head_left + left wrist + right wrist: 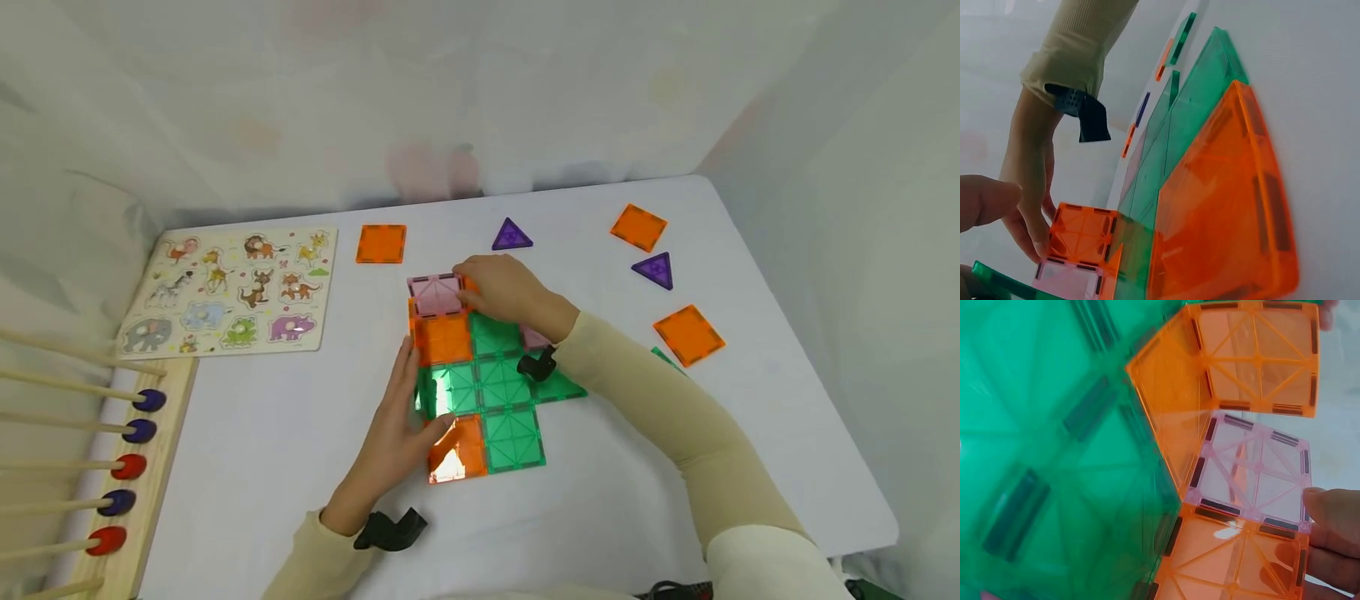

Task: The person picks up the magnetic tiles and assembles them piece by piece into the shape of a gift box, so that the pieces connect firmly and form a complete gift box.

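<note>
Magnetic building tiles lie joined flat, a green tile and an orange tile among them. Along the far edge a pink tile stands up beside an upright orange tile. My right hand pinches this orange tile at its top, close to the pink corner; some of its fingers show through the orange. My left hand lies along the left side with fingers extended against an upright green tile, its thumb held apart over the base.
Loose orange squares and purple triangles lie at the back and right. An animal puzzle board is at the back left. A wooden bead frame stands at the left edge.
</note>
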The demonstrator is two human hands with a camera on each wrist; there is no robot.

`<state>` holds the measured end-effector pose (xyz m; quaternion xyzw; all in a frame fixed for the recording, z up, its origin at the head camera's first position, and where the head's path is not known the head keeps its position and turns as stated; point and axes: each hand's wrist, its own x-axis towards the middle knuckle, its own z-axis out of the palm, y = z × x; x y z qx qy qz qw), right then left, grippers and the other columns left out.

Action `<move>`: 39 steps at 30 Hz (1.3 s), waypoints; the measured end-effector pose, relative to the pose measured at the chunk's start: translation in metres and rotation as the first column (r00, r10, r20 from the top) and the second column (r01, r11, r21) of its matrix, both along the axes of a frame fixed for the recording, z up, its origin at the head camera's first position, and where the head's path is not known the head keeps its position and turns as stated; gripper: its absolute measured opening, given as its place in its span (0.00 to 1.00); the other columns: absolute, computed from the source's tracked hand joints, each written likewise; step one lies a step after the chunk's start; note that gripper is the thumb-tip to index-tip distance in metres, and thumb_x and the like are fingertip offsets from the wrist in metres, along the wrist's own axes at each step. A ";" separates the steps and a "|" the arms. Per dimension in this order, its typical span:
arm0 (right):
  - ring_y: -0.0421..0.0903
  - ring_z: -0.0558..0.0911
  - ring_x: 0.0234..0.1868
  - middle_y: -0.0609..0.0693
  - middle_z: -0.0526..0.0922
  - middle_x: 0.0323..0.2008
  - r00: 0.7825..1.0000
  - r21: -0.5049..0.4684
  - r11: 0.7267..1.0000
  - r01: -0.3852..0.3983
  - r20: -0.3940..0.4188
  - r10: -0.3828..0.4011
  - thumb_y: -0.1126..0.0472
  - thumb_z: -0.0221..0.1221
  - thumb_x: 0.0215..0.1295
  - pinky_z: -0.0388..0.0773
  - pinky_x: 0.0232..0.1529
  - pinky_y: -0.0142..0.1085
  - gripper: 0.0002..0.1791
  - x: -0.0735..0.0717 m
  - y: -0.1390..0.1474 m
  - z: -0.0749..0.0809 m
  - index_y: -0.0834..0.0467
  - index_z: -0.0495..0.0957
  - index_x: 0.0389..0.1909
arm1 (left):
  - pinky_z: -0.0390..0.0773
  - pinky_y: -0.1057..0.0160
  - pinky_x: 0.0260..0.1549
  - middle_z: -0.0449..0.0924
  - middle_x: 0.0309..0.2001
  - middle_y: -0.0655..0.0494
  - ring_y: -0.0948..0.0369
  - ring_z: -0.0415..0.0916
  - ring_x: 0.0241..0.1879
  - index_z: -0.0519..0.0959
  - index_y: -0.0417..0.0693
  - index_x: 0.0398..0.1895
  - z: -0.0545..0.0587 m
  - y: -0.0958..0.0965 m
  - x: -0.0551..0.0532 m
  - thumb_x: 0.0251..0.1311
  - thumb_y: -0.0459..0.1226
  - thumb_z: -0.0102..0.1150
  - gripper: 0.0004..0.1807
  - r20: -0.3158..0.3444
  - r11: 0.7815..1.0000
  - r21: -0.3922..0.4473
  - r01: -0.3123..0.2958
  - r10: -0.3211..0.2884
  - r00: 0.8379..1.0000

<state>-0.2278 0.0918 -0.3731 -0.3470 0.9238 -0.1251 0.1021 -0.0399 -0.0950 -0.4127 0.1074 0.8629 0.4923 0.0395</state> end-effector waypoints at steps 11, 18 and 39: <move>0.51 0.77 0.61 0.56 0.78 0.59 0.992 -0.093 0.991 -0.093 -0.091 0.085 0.53 0.51 0.72 0.70 0.65 0.43 0.24 0.029 0.006 -0.001 0.62 0.73 0.62 | 0.53 0.39 0.68 0.29 0.78 0.62 0.57 0.34 0.77 0.39 0.53 0.78 -0.004 -0.006 0.000 0.56 0.36 0.66 0.54 0.009 0.998 0.050 -0.034 0.034 0.999; 0.50 0.71 0.66 0.54 0.74 0.64 0.989 -0.054 0.996 -0.074 -0.133 0.066 0.54 0.50 0.73 0.63 0.69 0.50 0.25 0.036 0.008 -0.003 0.60 0.68 0.67 | 0.54 0.39 0.68 0.32 0.78 0.65 0.53 0.40 0.76 0.36 0.60 0.78 -0.006 -0.006 -0.004 0.59 0.37 0.64 0.53 0.025 0.995 0.066 -0.082 0.080 0.996; 0.61 0.75 0.60 0.63 0.74 0.61 0.849 0.101 0.879 0.466 0.229 -0.477 0.39 0.49 0.70 0.77 0.53 0.54 0.41 0.090 0.092 -0.023 0.62 0.53 0.73 | 0.37 0.39 0.71 0.32 0.78 0.64 0.55 0.29 0.77 0.37 0.78 0.74 -0.023 -0.024 -0.034 0.75 0.50 0.35 0.31 0.438 0.941 0.312 -0.133 -0.019 0.899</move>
